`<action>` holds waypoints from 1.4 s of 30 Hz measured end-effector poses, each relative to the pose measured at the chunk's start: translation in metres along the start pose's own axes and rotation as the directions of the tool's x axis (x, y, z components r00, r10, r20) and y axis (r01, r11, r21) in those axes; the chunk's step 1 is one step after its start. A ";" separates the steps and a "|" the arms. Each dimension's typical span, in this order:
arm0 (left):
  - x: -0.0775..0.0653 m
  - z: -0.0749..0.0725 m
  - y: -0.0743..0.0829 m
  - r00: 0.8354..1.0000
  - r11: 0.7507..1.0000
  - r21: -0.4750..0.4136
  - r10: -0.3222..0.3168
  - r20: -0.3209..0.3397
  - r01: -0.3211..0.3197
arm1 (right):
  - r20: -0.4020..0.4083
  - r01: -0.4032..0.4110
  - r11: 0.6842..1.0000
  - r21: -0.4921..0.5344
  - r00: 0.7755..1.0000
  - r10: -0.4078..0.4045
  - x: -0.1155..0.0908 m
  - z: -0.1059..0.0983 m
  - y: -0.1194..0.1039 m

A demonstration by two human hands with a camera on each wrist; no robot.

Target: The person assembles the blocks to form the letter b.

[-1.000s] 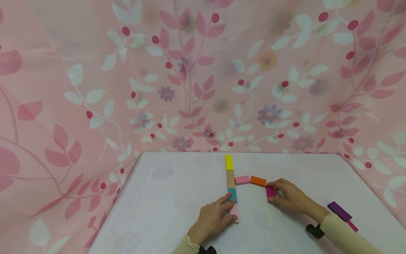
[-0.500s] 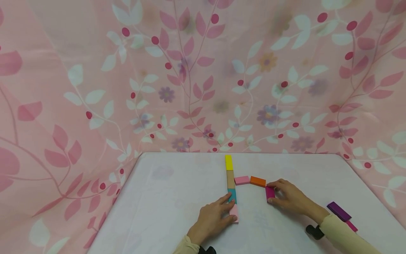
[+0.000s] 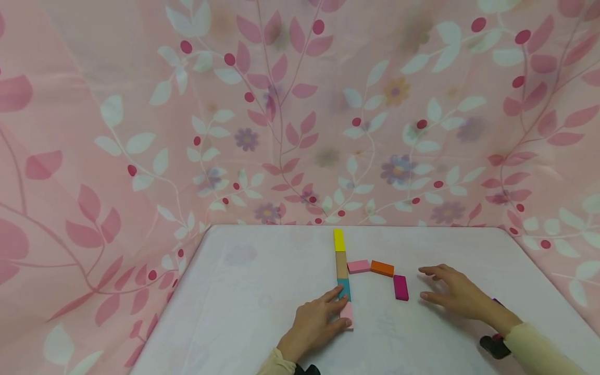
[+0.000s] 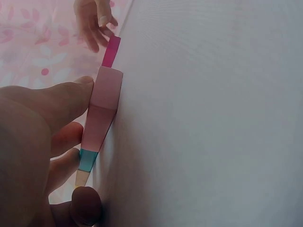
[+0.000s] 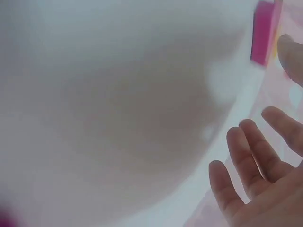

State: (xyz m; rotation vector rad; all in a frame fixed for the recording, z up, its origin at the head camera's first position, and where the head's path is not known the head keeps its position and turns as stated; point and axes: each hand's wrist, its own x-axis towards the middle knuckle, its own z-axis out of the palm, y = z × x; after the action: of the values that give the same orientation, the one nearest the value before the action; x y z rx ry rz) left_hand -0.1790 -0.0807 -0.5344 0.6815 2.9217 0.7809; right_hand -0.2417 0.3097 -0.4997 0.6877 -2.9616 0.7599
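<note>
In the head view a straight row of flat blocks runs toward me: a yellow block (image 3: 339,240), a tan block (image 3: 341,265), a teal block (image 3: 346,287) and a pale pink block (image 3: 346,311). My left hand (image 3: 311,325) rests its fingertips on the teal and pale pink blocks. From the tan block a second pink block (image 3: 359,266) and an orange block (image 3: 382,269) extend rightward. A magenta block (image 3: 400,288) angles down from the orange one's end. Right of it, apart from it, my right hand (image 3: 461,294) has its fingers spread, holding nothing.
A purple block (image 3: 498,302) shows only its edge behind the right wrist. All blocks lie on a white-covered table (image 3: 262,281). Behind it hangs a pink floral curtain (image 3: 300,114). A black wrist camera (image 3: 494,347) hangs below the right sleeve.
My right hand has let go of the magenta block and moved right, now covering most of the purple and red blocks. The magenta block stays in place; the left hand is still.
</note>
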 end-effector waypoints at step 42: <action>0.000 0.000 0.001 1.000 1.000 -0.011 -0.010 0.012 0.010 | -0.060 0.005 1.000 0.012 0.998 -0.005 -0.087 -0.023 0.062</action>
State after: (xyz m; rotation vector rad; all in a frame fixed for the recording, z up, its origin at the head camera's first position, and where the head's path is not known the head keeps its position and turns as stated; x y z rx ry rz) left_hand -0.1788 -0.0803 -0.5339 0.6677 2.9055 0.7883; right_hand -0.1911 0.4054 -0.5178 0.6604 -2.9030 0.7837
